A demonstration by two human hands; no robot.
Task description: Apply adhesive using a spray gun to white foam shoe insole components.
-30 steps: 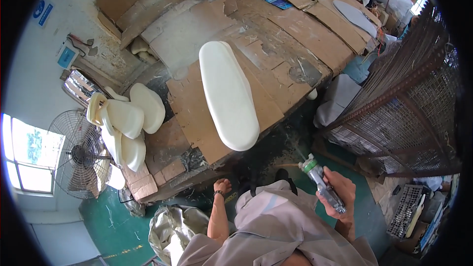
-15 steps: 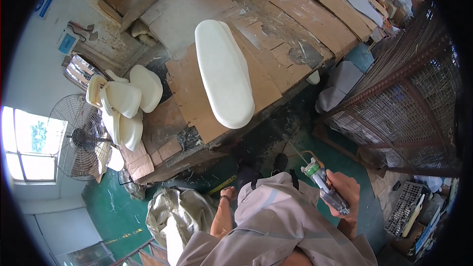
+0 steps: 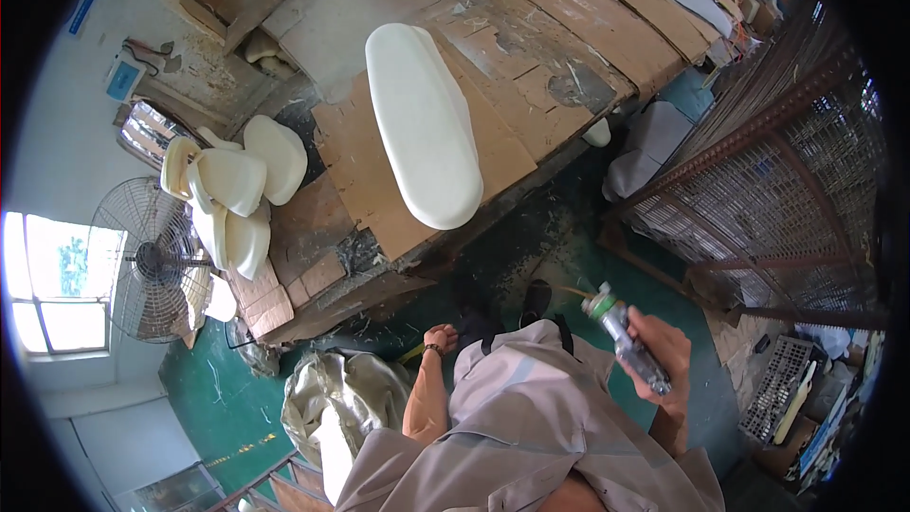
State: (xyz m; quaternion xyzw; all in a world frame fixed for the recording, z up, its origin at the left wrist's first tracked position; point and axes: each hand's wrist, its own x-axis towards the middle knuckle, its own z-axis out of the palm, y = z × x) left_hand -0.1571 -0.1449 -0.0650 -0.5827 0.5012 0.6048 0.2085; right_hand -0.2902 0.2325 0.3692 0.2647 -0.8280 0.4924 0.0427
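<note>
In my right hand (image 3: 666, 353), held out to the right of my body, is a metallic hand tool (image 3: 637, 353) with a green collar and a thin brownish tube at its front end; its exact kind is unclear. The fingers wrap around its body. My left hand (image 3: 440, 338) hangs low by my left side, fingers curled in with nothing visible in them. Ahead, a long cream-white moulded piece (image 3: 423, 128) with rounded ends lies on a cardboard sheet (image 3: 512, 152) on the workbench (image 3: 379, 289). Neither hand touches it.
Several cream curved pieces (image 3: 233, 180) are piled at the bench's left end beside a wire-guard fan (image 3: 147, 261). A crumpled pale sack (image 3: 346, 393) stands left of my legs. To the right are a rusty mesh rack (image 3: 768, 199) and a grey plastic crate (image 3: 779, 389).
The tool in my right hand has turned slightly, its thin tube now pointing left. My left hand has risen a little. The bench and its contents sit slightly higher and left in view.
</note>
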